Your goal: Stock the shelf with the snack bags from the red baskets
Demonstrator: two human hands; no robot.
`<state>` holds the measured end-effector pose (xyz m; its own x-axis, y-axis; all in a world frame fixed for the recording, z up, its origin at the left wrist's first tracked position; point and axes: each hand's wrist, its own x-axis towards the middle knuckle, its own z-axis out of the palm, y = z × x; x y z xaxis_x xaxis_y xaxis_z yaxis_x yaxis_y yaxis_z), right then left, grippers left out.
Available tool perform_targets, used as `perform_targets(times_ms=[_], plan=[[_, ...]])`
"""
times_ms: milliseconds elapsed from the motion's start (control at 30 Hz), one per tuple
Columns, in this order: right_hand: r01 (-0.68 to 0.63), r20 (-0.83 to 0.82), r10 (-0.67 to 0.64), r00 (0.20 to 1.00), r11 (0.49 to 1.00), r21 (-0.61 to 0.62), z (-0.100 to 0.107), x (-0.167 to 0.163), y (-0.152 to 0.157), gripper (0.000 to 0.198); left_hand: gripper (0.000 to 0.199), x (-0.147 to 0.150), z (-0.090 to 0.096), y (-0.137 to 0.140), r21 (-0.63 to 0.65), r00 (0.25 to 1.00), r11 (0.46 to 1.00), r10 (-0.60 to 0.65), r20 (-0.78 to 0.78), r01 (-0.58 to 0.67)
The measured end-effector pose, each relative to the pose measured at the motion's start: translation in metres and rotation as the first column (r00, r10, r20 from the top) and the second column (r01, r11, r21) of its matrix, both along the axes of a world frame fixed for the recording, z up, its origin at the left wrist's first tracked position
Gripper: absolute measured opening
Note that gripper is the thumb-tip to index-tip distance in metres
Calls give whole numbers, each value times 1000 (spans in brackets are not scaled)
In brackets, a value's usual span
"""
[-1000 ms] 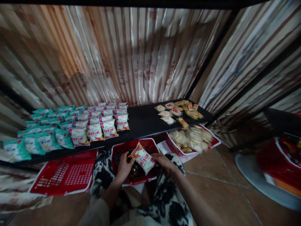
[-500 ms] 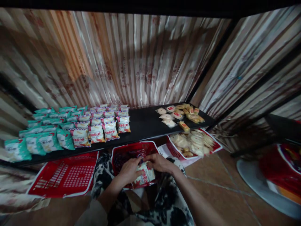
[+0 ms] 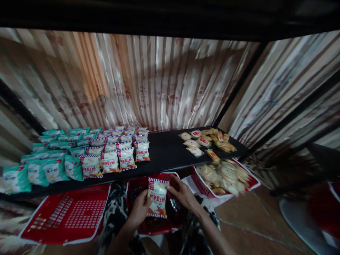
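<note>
A white snack bag point(image 3: 157, 199) with red lettering and striped ends is held upright between my two hands. My left hand point(image 3: 140, 209) grips its left edge, thumb on the front. At its upper right edge, my right hand point(image 3: 182, 191) pinches the bag. Below them, a red basket point(image 3: 159, 232) with dark packets inside sits between my knees. On the black shelf point(image 3: 164, 145) ahead stand rows of matching white bags point(image 3: 126, 158), with teal bags point(image 3: 55, 170) to their left.
On the shelf's right part lie round white packets point(image 3: 191, 143) and yellow packets point(image 3: 213, 156). A red basket point(image 3: 225, 194) of round packs is at the right, another red basket point(image 3: 85, 212) at the left. A grey stool point(image 3: 300, 221) stands far right.
The white bag has come up from low in the basket and turned upright, its printed front now toward me. Both hands have shifted to its sides. The camera view has tilted slightly upward.
</note>
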<state>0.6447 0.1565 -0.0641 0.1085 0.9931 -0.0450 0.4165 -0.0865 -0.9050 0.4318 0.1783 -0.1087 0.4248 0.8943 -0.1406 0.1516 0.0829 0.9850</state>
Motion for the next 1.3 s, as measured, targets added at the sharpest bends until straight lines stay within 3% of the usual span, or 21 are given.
perform_targets(times_ms=[67, 167, 233, 333, 467, 567, 700, 867, 967, 1100, 1200, 1300], plan=[[-22, -171, 14, 985, 999, -46, -1, -7, -1, 59, 46, 4, 0, 4, -86, 986, 995, 56, 157, -42], [-129, -370, 102, 923, 990, -49, 0, -22, -1, 54, 53, 10, 4, 10, -139, 959, 986, 122, 255, -88], [-151, -380, 125, 917, 988, -40, 2, -31, 2, 50, 56, 13, 5, 15, -147, 952, 983, 144, 270, -107], [-84, -326, 63, 943, 995, -49, 4, -40, 13, 50, 58, 14, 3, 23, -127, 947, 977, 198, 253, -171], [56, -224, -57, 973, 998, -12, 0, -44, 40, 49, 49, 12, -6, 35, 83, 932, 931, 348, 102, -356], [159, -111, -152, 982, 986, 52, -5, -46, 65, 46, 39, 9, -13, 40, 292, 902, 864, 431, -6, -410], [205, 6, -208, 978, 967, 153, -13, -51, 96, 47, 37, 6, -20, 44, 482, 881, 804, 456, -125, -347], [143, 67, -161, 985, 965, 220, -21, -61, 123, 51, 40, 2, -17, 52, 632, 826, 736, 498, -263, -242], [123, 94, -148, 985, 965, 231, -24, -65, 130, 49, 40, -1, -10, 59, 742, 797, 650, 530, -290, -162], [76, 132, -110, 985, 967, 242, -28, -64, 132, 43, 41, -3, -1, 67, 888, 752, 460, 591, -293, -15], [54, 140, -90, 986, 968, 243, -31, -61, 132, 41, 42, 0, -1, 74, 937, 730, 337, 616, -297, 96], [38, 102, -63, 993, 972, 231, -35, -58, 131, 44, 43, 6, -5, 83, 954, 729, 261, 622, -284, 149]])
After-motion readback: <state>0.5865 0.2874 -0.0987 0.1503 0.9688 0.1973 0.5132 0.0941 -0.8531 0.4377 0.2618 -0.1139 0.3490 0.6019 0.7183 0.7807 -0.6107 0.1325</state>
